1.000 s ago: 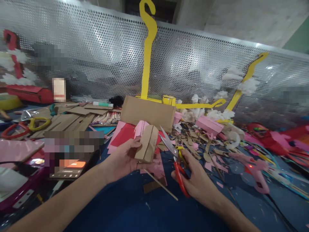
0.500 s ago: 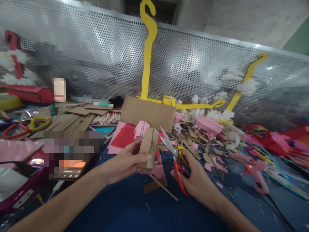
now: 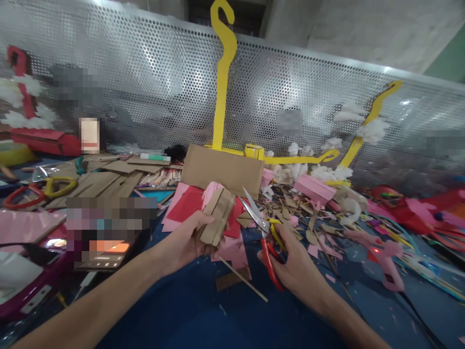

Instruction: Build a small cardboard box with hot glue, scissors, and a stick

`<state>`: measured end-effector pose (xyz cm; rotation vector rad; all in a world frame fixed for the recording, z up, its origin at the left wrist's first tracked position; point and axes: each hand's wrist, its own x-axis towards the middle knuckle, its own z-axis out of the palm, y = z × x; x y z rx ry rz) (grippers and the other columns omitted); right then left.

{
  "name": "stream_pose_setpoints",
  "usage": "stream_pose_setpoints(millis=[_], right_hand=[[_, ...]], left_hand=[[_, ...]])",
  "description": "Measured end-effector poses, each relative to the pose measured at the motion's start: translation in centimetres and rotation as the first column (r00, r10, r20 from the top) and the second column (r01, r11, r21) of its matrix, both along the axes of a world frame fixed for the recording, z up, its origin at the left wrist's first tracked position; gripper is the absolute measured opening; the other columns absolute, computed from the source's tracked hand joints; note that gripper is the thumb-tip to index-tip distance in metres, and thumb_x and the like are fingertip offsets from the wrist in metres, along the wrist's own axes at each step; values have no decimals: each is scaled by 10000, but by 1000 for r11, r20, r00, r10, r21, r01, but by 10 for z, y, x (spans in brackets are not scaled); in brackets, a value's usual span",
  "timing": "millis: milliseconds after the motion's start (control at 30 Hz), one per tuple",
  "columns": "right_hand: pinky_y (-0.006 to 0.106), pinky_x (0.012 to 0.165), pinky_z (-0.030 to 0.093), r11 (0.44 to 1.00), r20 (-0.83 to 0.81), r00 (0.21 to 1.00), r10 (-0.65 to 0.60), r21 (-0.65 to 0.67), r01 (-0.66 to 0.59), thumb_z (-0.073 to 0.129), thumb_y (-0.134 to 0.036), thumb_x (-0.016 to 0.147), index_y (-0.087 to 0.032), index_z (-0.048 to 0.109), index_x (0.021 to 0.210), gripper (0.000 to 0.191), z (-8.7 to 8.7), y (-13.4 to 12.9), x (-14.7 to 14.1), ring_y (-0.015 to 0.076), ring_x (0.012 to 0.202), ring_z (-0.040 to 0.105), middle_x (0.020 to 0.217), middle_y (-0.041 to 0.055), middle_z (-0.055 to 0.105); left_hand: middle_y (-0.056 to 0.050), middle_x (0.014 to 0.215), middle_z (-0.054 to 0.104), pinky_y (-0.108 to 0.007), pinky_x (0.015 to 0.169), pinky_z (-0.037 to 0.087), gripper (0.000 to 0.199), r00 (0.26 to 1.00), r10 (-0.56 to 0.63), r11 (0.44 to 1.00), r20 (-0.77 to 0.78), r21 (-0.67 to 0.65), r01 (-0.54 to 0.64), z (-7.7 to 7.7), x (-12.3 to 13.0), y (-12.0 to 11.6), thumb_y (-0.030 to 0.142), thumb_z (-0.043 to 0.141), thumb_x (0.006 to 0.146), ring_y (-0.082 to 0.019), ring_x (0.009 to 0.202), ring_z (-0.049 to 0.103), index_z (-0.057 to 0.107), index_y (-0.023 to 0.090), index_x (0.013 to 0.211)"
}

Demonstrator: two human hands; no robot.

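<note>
My left hand (image 3: 191, 237) holds a small folded cardboard piece (image 3: 218, 215), its thumb on the front face and the other fingers mostly hidden behind. The piece tilts to the right at its top. In my right hand (image 3: 290, 257) are scissors (image 3: 257, 216) with red and yellow handles; their blades are parted and point up and left, a little right of the cardboard and not touching it. Behind the cardboard lie a pink folded piece (image 3: 210, 190) and red sheets (image 3: 184, 206). A thin stick (image 3: 247, 281) rests on the blue table below.
A cardboard panel (image 3: 222, 169) stands before a tall yellow hook shape (image 3: 221, 97). Cardboard scraps (image 3: 286, 208) spread at the right, near a pink glue gun (image 3: 385, 261) with a cable. At the left are cardboard strips (image 3: 98, 189) and a phone (image 3: 105, 259).
My left hand has turned the cardboard piece and drawn it slightly left, away from the blades. The scissors have stayed nearly in place, still parted.
</note>
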<state>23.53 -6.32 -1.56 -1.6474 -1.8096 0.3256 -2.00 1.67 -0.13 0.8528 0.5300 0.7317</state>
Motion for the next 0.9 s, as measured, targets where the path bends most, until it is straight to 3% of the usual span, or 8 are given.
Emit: stream_pose_setpoints(millis=[267, 433, 633, 767, 900], right_hand=[[359, 803, 494, 1000, 32, 999, 3, 18, -4, 598, -327, 929, -215, 548, 1107, 216, -2, 1, 2, 248, 953, 626, 1077, 82, 671], [359, 825, 493, 1000, 11, 1000, -2, -14, 2, 603, -285, 902, -225, 553, 1134, 245, 1, 1, 1, 249, 980, 628, 1097, 70, 670], [348, 753, 484, 1000, 34, 999, -15, 2, 15, 598, -304, 910, -230, 556, 1042, 157, 0, 0, 1, 240, 883, 620, 976, 46, 668], [349, 758, 484, 1000, 13, 1000, -13, 18, 13, 583, -309, 917, -228, 555, 1074, 179, 0, 2, 1, 241, 893, 619, 993, 49, 667], [354, 777, 484, 1000, 7, 1000, -26, 11, 26, 578, -286, 902, -220, 550, 1133, 242, 0, 2, 2, 250, 936, 624, 1040, 59, 671]], left_hand=[[-78, 768, 634, -325, 575, 498, 400, 999, 8, 1000, -51, 31, -6, 3, 2, -2, 524, 620, 925, -194, 642, 599, 646, 134, 1009], [-92, 833, 678, -323, 611, 511, 405, 1000, -20, 999, -13, 37, 20, 5, 1, -2, 499, 551, 979, -207, 707, 626, 657, 141, 1136], [-81, 710, 683, -302, 586, 499, 507, 998, -64, 996, -6, 65, 65, 0, 2, -1, 554, 488, 1001, -191, 639, 606, 649, 119, 1206], [-141, 863, 724, -312, 603, 543, 462, 999, -44, 997, -26, 69, 45, -4, 5, 0, 527, 575, 979, -212, 712, 679, 642, 113, 1173], [-154, 1091, 706, -378, 723, 613, 489, 998, -56, 991, -38, 123, 60, -4, 5, 0, 325, 764, 888, -292, 958, 727, 557, 182, 1306]])
